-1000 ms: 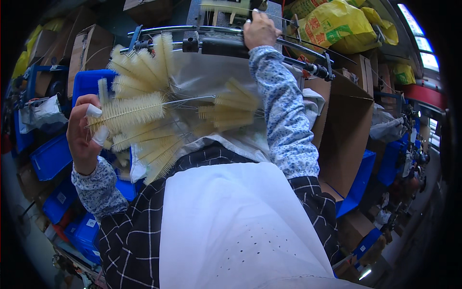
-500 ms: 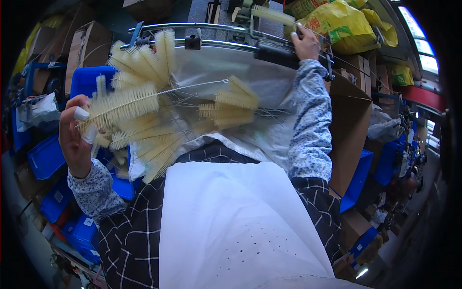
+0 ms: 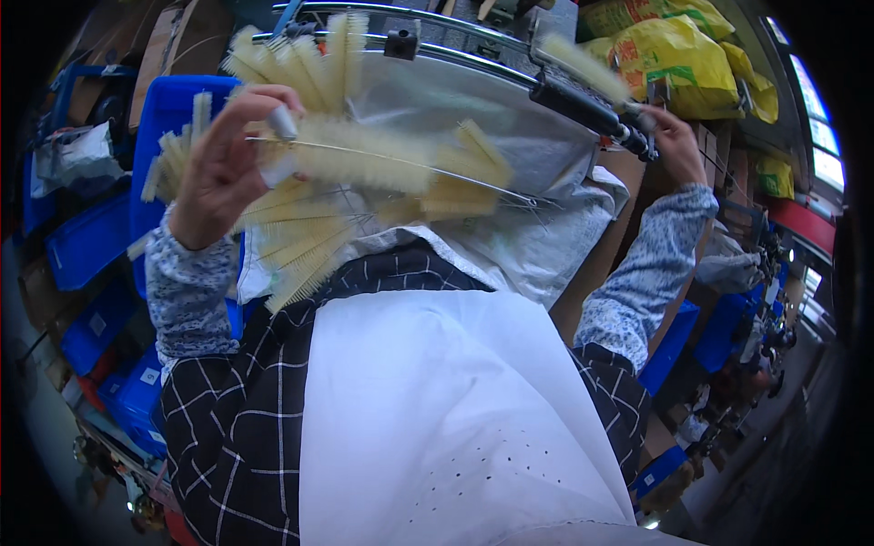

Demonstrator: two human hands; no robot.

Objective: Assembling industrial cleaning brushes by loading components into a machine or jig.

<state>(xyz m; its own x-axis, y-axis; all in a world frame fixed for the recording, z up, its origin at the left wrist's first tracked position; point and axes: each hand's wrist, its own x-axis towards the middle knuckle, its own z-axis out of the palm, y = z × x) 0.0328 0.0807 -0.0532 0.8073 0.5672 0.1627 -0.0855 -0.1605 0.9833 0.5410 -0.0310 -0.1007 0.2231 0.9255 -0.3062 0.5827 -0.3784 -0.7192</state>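
My left hand, with white tape on its fingertips, pinches one end of a pale-bristled bottle brush. The brush's twisted wire stem points right across my lap, above other brushes. At the upper right, my right hand closes its fingers at the lower end of a second bottle brush, blurred, beside the rail of a metal machine. Several loose brushes lie fanned over a grey-white sheet on my lap, and another bunch rests near the rail.
A blue bin holding more brushes stands to my left, with further blue bins beyond it. Metal rails run across the far side. Yellow bags sit at the upper right, and a cardboard box is by my right forearm.
My left hand has moved right and upward with its brush, over the lap. My right hand has moved right and down, along with the lower end of the second brush.
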